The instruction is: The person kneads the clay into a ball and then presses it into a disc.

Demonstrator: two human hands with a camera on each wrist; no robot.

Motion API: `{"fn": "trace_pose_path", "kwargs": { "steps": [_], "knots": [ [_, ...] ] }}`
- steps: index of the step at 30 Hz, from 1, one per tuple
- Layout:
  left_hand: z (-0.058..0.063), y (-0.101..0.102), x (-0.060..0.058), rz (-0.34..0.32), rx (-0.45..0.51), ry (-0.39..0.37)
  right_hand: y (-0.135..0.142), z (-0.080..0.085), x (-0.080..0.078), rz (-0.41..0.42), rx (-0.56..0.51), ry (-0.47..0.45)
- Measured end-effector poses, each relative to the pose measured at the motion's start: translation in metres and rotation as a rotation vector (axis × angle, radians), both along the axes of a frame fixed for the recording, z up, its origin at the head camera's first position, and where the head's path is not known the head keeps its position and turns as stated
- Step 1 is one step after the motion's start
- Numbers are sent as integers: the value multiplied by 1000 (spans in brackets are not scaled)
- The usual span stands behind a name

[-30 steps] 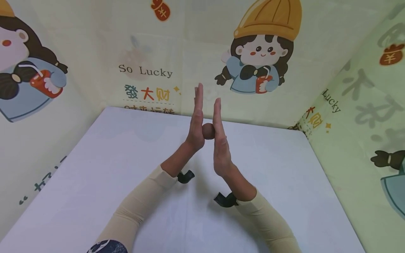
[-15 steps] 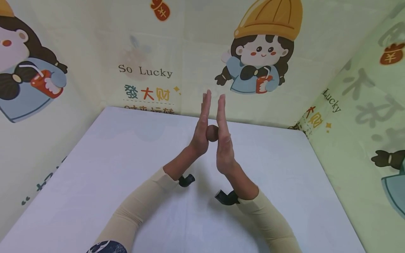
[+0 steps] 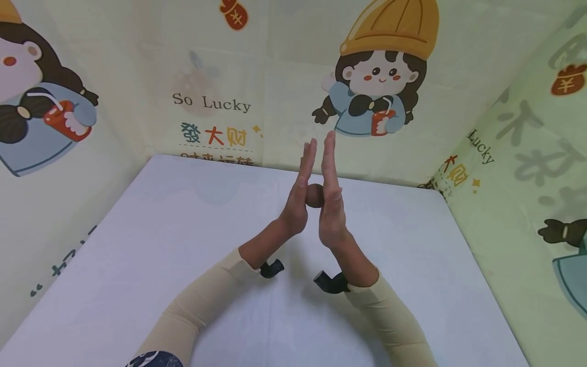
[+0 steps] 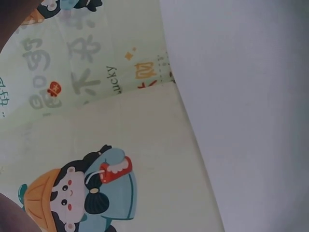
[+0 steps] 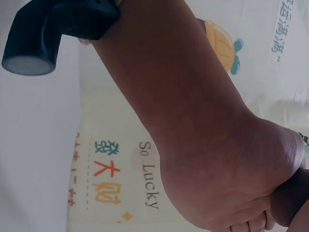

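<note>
A small brown ball (image 3: 314, 195) is held in the air between two flat palms, above the far half of the table. The left hand (image 3: 298, 196) presses it from the left with straight fingers pointing up. From the other side, the right hand (image 3: 332, 199) presses it, its fingers also straight and upright. In the right wrist view the left hand (image 5: 227, 179) and forearm appear large, with the dark ball (image 5: 289, 198) at the lower right edge. Only blurred bits of skin show at the left edge of the left wrist view, and the ball is not visible there.
A white table (image 3: 220, 204) lies below the hands. Printed cloth walls with cartoon figures (image 3: 378, 92) stand behind it and at both sides. Black curved camera mounts (image 3: 331, 282) stick out from both wrists over the table.
Both hands have shifted rightward and slightly nearer with the ball between them. The left fingertips have dropped lower, while the right fingertips have risen a little. The ball stays pressed between the palms.
</note>
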State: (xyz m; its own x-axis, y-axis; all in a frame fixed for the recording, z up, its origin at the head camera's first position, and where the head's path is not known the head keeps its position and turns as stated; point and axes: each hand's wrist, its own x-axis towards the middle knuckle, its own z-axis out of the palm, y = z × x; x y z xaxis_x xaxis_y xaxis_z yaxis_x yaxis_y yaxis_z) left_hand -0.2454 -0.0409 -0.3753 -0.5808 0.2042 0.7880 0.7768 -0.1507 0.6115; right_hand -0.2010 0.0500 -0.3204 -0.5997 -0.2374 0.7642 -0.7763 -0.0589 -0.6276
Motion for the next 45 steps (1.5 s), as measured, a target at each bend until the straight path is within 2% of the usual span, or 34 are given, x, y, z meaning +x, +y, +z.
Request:
{"fn": "trace_pose_path", "kwargs": {
  "steps": [10, 16, 31, 45],
  "knots": [
    [-1, 4, 11, -85, 16, -15, 5, 1, -2, -28, -10, 27],
    [-1, 6, 18, -113, 16, -31, 8, -1, -6, -31, -31, 32],
    [4, 10, 33, -111, 21, -29, 15, -8, -14, 1, -91, -25],
    [19, 8, 43, -105, 53, -6, 15, -18, -14, 80, -146, -137]
  ]
}}
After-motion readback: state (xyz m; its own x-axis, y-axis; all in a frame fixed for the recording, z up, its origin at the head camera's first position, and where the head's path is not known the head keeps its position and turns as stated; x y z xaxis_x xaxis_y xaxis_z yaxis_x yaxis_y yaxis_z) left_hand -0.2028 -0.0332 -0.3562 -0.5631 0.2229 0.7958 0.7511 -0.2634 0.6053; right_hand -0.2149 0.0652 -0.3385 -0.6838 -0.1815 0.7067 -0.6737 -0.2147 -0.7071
